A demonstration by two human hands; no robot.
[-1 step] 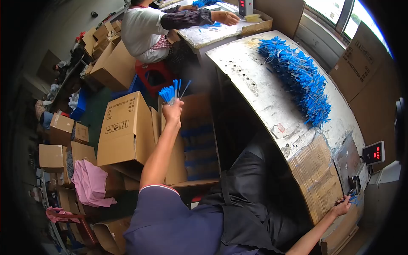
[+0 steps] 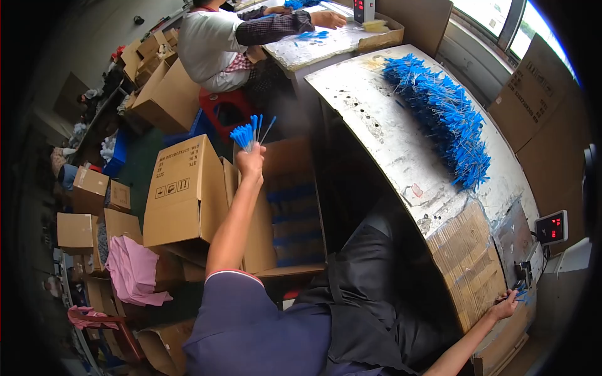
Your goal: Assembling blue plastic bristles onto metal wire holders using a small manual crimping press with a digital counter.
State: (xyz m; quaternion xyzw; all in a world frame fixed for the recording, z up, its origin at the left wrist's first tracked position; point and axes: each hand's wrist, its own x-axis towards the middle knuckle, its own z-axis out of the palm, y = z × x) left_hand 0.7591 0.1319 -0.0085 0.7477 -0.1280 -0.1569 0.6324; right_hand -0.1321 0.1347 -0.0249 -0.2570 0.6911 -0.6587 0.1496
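Observation:
My left hand [image 2: 251,164] is raised over an open carton, closed round a bundle of thin pale sticks with blue ends [image 2: 243,136]. The blue ends fan out above the fist, and a few stand apart on the right. Far to the right, my right hand [image 2: 503,307] is at the table edge, fingers pinched by a small black fixture [image 2: 523,273]. A few blue-ended pieces [image 2: 522,294] show at its fingertips; their exact number is hidden. A long heap of the same blue-ended sticks [image 2: 442,119] lies on the worn white table [image 2: 382,138].
Below my left hand is the open carton [image 2: 295,271] with blue rows inside; a closed carton [image 2: 172,194] stands beside it. A flattened cardboard sheet [image 2: 467,260] covers the near table. A red-digit display [image 2: 551,227] stands at right. Another person [image 2: 216,47] works at the far table.
My left hand has shifted slightly left with the bundle. The other person's outstretched hand has drawn back and lowered. The display's digits have changed. My right hand has stayed about where it was.

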